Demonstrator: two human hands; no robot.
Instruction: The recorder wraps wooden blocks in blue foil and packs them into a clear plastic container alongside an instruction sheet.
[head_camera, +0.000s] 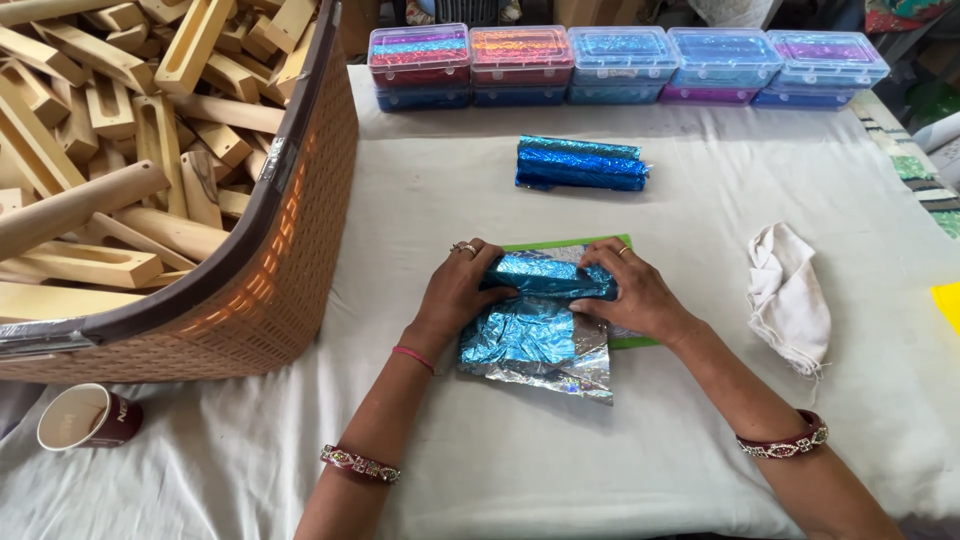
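Both my hands press on a long block half rolled in shiny blue foil (548, 274) at the table's middle. My left hand (458, 292) grips its left end and my right hand (632, 292) holds its right end. The loose tail of the foil sheet (535, 345), blue on one side and silver at the edge, lies towards me. A green mat (618, 243) lies under the work. Further back rests a small stack of blocks wrapped in blue foil (580, 163).
A large brown woven basket (290, 270) full of pale wooden blocks stands at the left. Several clear lidded boxes of coloured foil (620, 62) line the far edge. A white cloth (788, 300) lies at the right, a paper cup (85, 416) near left.
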